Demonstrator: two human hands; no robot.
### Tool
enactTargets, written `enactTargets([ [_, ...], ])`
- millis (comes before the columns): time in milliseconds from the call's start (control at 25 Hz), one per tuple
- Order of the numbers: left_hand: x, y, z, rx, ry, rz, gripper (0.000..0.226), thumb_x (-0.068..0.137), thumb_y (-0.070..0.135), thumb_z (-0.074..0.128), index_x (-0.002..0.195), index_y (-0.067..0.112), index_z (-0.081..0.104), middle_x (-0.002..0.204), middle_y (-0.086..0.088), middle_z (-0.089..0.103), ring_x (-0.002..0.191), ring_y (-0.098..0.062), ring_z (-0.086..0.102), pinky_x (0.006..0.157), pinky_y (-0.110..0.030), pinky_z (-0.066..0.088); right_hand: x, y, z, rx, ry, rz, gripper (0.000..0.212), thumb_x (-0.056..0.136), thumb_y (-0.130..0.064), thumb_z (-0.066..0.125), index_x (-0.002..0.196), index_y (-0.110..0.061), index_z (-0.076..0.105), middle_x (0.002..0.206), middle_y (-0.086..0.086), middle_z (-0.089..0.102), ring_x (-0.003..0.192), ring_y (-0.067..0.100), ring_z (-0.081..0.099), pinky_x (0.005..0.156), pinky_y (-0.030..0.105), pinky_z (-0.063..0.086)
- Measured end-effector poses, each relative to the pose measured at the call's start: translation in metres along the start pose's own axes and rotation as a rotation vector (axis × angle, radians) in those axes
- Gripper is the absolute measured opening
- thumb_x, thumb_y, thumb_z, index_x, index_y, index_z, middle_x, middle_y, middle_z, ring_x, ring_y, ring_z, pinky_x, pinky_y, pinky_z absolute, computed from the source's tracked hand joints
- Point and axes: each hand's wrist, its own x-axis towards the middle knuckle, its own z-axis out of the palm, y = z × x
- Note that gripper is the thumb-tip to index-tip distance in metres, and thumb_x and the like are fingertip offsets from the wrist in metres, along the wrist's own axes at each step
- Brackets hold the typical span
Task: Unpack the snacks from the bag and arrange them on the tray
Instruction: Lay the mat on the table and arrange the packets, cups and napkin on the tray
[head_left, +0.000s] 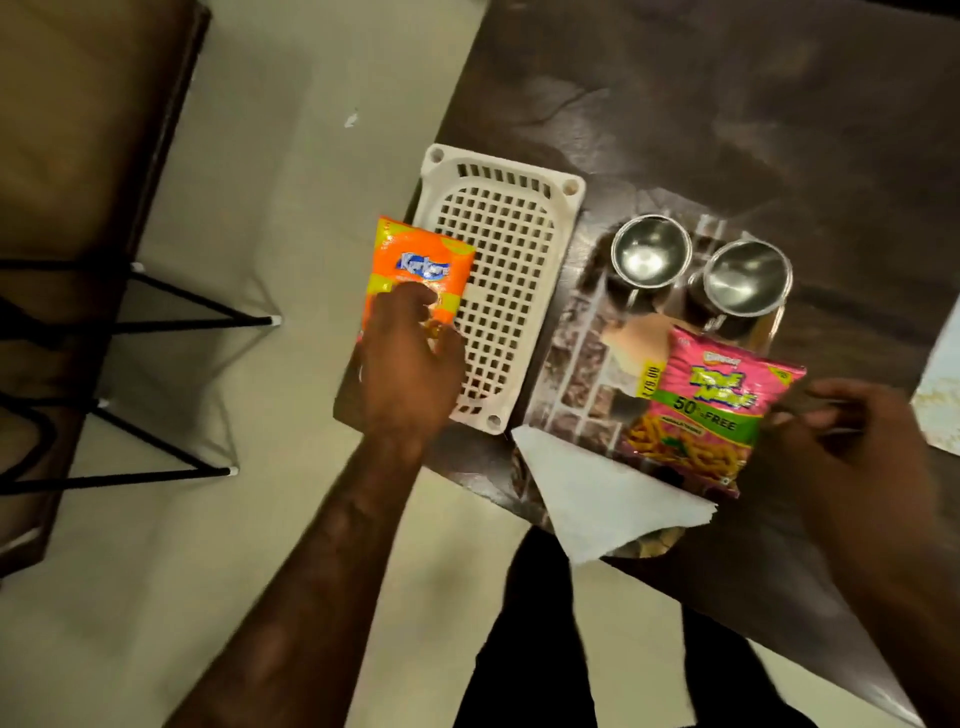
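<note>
Orange packet (421, 260) is gripped at its near end by the left hand (410, 374), fingers curled over it. The rest of the packet lies beyond the fingertips. Its long axis runs near-to-far, with the logo end far. It is laid across the left rim of the white lattice tray (511, 270), which holds only that overlapping part.

To the right, a steel cup (649, 254) and a second steel cup (745, 278) stand upright, with bare insides seen. Pink packet (711, 410) lies flat and is pinched at its right edge by the blurred right hand (852, 457).
</note>
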Motion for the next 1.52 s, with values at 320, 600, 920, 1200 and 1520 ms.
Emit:
enactTargets([
  [320, 0.083, -0.054, -0.025, 0.353, -0.176, -0.198, 0.040, 0.087, 0.036, 0.071, 0.118, 0.013, 0.066, 0.121, -0.013, 0.067, 0.115, -0.035, 0.061, 0.097, -0.050, 0.051, -0.017, -0.044, 0.050, 0.004, -0.245, -0.156, 0.026, 0.092, -0.005, 0.064, 0.097, -0.030, 0.067, 0.081, -0.013, 0.068, 0.069, 0.004, 0.062, 0.061, 0.018, 0.051],
  [600, 0.046, -0.031, -0.039, -0.140, -0.249, -0.183, 0.014, 0.092, 0.013, 0.066, 0.090, 0.020, 0.053, 0.094, -0.005, 0.071, 0.091, -0.028, 0.071, 0.069, -0.039, 0.059, -0.021, -0.058, 0.073, 0.059, -0.461, -0.178, 0.025, 0.089, 0.002, 0.068, 0.097, -0.022, 0.068, 0.075, 0.006, 0.066, 0.070, 0.032, 0.064, 0.067, 0.046, 0.056],
  [920, -0.038, 0.026, 0.012, -0.639, -0.591, -0.362, 0.017, 0.096, -0.002, 0.063, 0.108, 0.005, 0.052, 0.104, -0.021, 0.076, 0.076, -0.018, 0.075, 0.063, -0.028, 0.063, -0.020, -0.050, 0.070, 0.231, -0.531, 0.100, 0.021, 0.091, -0.012, 0.072, 0.109, -0.019, 0.064, 0.082, 0.006, 0.078, 0.077, 0.024, 0.077, 0.069, 0.046, 0.062],
  [1200, -0.038, 0.023, 0.044, -0.348, -0.484, -0.298, 0.023, 0.095, 0.008, 0.067, 0.112, 0.014, 0.052, 0.094, -0.002, 0.063, 0.098, -0.032, 0.072, 0.082, -0.050, 0.062, -0.019, -0.043, 0.084, 0.132, -0.432, 0.085, 0.022, 0.086, -0.009, 0.063, 0.093, -0.029, 0.058, 0.084, 0.008, 0.076, 0.080, 0.032, 0.073, 0.078, 0.054, 0.059],
  [1520, -0.024, 0.036, 0.066, -0.075, -0.466, -0.082, 0.031, 0.093, 0.028, 0.069, 0.116, 0.016, 0.054, 0.102, -0.010, 0.073, 0.092, -0.034, 0.072, 0.083, -0.051, 0.058, -0.020, -0.048, 0.076, -0.187, -0.362, -0.102, 0.042, 0.089, -0.021, 0.067, 0.130, -0.019, 0.061, 0.099, -0.007, 0.069, 0.099, 0.020, 0.069, 0.082, 0.029, 0.049],
])
